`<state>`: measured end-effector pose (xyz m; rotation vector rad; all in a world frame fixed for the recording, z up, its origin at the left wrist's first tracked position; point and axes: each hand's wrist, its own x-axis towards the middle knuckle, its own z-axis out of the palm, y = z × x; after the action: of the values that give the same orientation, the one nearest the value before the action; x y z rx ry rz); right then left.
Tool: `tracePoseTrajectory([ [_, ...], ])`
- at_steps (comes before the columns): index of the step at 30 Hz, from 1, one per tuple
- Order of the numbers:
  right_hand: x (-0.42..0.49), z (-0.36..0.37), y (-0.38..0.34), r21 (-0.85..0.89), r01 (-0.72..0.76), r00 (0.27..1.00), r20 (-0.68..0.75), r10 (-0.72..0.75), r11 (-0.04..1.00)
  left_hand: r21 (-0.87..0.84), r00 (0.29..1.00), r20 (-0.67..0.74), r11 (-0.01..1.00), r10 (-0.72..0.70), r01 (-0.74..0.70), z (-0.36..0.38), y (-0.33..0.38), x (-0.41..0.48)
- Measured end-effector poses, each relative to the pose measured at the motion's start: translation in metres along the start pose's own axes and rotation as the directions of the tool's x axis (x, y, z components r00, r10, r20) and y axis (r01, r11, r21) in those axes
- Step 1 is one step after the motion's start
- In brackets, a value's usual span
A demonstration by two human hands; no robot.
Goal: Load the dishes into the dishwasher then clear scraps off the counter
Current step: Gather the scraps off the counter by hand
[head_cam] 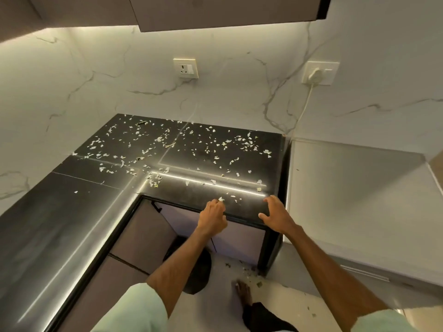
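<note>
Fingers on the right hand are spread wide, hovering over the counter's front right corner. Left hand is curled at the front edge, can't tell if it's holding anything. Scraps are scattered mostly toward the back.

1. Your counter is dark, glossy and L-shaped, and it runs into the wall corner.
2. Pale scraps lie thickly scattered over its back part and thin out toward your front edge. The left leg carries only one or two.
3. Your floor is pale. A few bits lie below the counter's front corner.
</note>
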<state>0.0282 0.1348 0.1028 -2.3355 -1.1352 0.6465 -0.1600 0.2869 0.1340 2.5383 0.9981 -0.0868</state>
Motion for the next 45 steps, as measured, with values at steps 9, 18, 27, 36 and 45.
tracePoseTrajectory([
  [9, 0.102, 0.020, 0.012, -0.085, -0.017, 0.998, 0.065, 0.022, 0.996, 0.051, 0.996, -0.013, 0.995, -0.083, 0.083, 0.020, -0.034, 0.061],
  [18, 0.163, 0.056, 0.041, -0.166, -0.203, 0.977, 0.027, 0.210, 0.965, 0.092, 0.995, 0.014, 0.991, -0.102, 0.100, 0.053, -0.067, 0.092],
  [27, 0.193, 0.120, -0.036, -0.277, -0.108, 0.994, -0.049, 0.098, 0.955, 0.161, 0.998, -0.044, 0.986, -0.045, 0.052, 0.075, -0.096, 0.117],
  [36, 0.173, 0.102, -0.036, 0.216, 0.081, 0.992, -0.108, -0.059, 0.973, 0.121, 0.999, -0.042, 0.992, 0.029, -0.024, 0.083, -0.096, 0.156],
  [45, 0.147, 0.129, -0.028, -0.364, 0.038, 0.998, -0.029, -0.052, 0.931, 0.100, 0.969, 0.011, 0.964, 0.248, -0.248, 0.074, -0.093, 0.242],
])
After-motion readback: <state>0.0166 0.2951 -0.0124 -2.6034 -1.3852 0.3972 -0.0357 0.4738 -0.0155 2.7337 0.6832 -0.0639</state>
